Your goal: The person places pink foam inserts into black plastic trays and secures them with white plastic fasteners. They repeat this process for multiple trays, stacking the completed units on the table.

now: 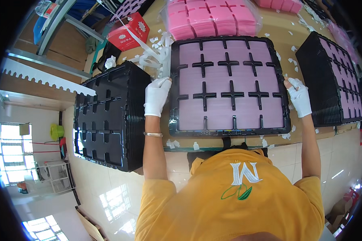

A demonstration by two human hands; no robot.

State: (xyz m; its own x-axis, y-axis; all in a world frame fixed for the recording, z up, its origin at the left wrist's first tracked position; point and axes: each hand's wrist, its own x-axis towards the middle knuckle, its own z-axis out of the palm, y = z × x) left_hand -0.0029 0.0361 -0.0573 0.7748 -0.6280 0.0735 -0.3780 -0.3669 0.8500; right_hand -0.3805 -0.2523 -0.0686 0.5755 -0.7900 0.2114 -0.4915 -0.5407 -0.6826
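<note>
Your left hand (157,97), white-gloved with the thumb tip bare, sits at about nine o'clock on the black tray (229,132), its fingers curled at the rim. Your right hand (299,97), gloved likewise, is at three o'clock, fingers bent and thumb at the opposite rim; whether either set is clamped, you cannot tell from here. The tray lies between your hands on the brown surface (280,25), showing lilac sheets (218,114) around raised black crosses. Farther out, you have one black tray stack (112,116) at nine o'clock, another stack (322,82) at three, white strips (161,58) and a red box (128,33) toward ten to eleven, and plastic-wrapped pink blocks (213,18) at twelve.
</note>
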